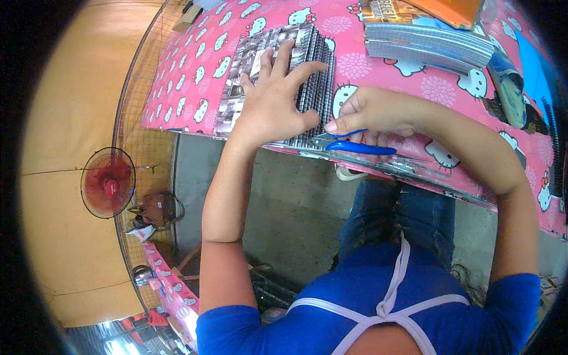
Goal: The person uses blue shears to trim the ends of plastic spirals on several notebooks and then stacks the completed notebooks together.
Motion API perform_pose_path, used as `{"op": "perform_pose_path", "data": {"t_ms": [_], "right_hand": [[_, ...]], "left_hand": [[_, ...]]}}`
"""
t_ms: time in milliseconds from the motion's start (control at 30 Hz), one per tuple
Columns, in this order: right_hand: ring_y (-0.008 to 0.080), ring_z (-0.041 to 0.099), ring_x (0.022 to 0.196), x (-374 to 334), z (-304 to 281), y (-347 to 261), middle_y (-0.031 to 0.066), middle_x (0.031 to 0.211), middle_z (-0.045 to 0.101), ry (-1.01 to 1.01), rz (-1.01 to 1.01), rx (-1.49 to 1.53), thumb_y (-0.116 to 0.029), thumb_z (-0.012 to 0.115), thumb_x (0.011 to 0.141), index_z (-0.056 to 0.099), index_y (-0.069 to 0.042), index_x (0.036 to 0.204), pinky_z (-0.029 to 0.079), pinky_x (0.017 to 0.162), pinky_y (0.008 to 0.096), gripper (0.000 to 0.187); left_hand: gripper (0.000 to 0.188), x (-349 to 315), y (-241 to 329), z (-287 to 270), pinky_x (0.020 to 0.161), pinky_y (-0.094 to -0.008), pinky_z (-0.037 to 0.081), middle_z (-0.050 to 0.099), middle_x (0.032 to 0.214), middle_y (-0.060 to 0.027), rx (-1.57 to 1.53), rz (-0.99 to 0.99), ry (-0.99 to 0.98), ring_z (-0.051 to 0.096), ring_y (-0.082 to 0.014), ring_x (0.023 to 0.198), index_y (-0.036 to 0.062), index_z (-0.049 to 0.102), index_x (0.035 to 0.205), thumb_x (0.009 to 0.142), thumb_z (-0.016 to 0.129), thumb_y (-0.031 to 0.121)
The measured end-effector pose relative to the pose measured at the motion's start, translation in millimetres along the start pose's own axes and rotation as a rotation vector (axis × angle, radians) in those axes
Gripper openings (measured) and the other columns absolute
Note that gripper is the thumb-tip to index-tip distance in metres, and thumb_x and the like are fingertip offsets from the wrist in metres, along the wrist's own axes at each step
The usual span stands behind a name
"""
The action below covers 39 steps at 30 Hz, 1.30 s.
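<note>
A stack of spiral-bound notebooks (234,89) with black-and-white picture covers lies near the table's front edge. Its dark coil bindings (320,74) face right. Over the top cover my left hand (275,103) is spread, fingers apart, with the thumb by the coils. My right hand (376,112) is closed round blue-handled pliers (361,148) at the table edge. Their metal jaws point left, at the lower end of the bindings. Whether the jaws touch a coil, I cannot tell.
Another notebook stack (426,44) stands farther back, with an orange item (452,10) on top. A blue-green pouch-like thing (509,89) and a blue sheet (532,65) lie at the right. Left of the pink patterned table (177,106) are a wire rack, a red fan (108,182) and a brown bag (157,210).
</note>
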State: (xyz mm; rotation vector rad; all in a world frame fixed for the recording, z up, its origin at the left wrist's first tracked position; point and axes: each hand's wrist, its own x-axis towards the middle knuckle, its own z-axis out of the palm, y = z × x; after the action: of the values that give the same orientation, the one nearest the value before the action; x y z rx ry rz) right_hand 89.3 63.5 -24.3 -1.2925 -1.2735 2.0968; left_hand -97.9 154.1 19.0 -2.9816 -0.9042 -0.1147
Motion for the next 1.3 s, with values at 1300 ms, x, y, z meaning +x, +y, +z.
{"op": "perform_pose_path", "data": {"t_ms": [1300], "right_hand": [[0.0218,0.064,0.069,-1.9,5.2,-12.5,0.0134,0.069,0.062,0.121,0.035,-0.189,-0.038,0.071,0.079,0.06,0.004,0.085,0.048,0.058,0.0377,0.043]], "left_hand": [[0.078,0.0,0.3,-2.0,0.101,-0.0725,0.016,0.022,0.152,-0.0154,-0.02,-0.009,0.002,0.02,-0.0444,0.138,0.0329,0.048,0.131,0.055,0.068,0.029]]}}
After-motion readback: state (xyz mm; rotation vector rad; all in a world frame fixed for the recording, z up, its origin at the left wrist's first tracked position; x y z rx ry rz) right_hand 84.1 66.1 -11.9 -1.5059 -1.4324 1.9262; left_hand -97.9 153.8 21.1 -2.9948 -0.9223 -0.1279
